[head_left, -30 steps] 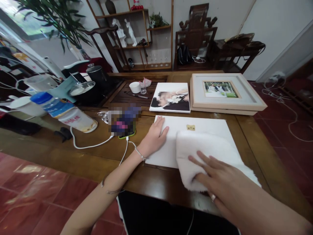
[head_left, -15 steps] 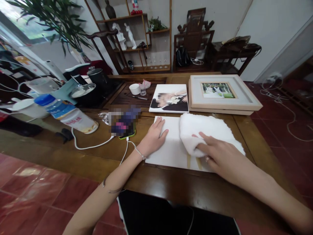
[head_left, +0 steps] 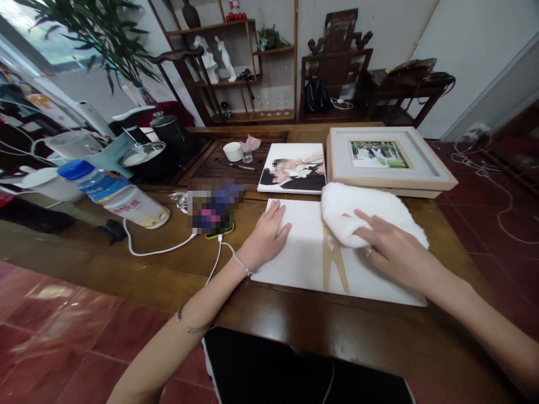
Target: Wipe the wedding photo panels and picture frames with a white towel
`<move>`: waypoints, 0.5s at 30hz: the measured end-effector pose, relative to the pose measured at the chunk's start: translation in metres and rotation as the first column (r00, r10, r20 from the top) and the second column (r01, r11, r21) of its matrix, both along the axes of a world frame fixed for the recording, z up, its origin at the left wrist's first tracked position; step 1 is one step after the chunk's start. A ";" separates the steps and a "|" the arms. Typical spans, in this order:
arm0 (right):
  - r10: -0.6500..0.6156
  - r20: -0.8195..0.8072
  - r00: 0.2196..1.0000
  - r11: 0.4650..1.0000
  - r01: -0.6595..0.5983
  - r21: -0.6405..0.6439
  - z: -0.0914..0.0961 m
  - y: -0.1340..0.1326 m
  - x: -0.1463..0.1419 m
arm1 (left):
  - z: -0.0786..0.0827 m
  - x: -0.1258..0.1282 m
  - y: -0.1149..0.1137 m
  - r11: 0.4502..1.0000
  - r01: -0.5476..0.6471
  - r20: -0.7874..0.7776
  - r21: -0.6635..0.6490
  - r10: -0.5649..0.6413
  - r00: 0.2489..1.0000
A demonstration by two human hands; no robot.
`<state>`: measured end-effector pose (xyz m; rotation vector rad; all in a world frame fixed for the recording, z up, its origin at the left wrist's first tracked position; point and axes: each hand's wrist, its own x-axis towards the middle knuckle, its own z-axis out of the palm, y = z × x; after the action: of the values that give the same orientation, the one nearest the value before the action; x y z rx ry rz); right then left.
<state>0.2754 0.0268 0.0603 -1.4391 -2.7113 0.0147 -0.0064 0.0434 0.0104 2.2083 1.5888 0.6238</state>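
Note:
A flat white panel (head_left: 298,255) lies on the wooden table in front of me, with a tan Y-shaped piece (head_left: 334,264) on its face. My left hand (head_left: 269,235) rests flat on the panel's left edge, fingers stretched out. On the panel's right part, my right hand (head_left: 389,247) grips a fluffy white cloth (head_left: 370,210); some of its fingers are tucked into the cloth and hidden. The cloth covers the panel's far right area and touches the upper end of the tan piece.
Behind the panel are a photo print (head_left: 291,168) and a pale framed picture (head_left: 387,163). To the left are a phone (head_left: 219,230) with a white cable, a bottle (head_left: 118,196) with a blue cap, a pot (head_left: 168,132) and a small white cup (head_left: 233,151).
My right hand has moved the cloth away from me and a little to the right, uncovering more of the tan piece and the panel's near right corner. My left hand stays in place.

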 end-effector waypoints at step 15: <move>0.129 -0.088 0.988 0.988 -0.135 -0.068 0.007 -0.083 0.021 | -0.001 0.001 -0.002 1.000 0.019 -0.047 0.006 -0.019 0.999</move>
<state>0.2966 -0.0561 0.0673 -1.2424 -2.7593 0.1795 -0.0050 0.0416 0.0095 2.2555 1.5882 0.5766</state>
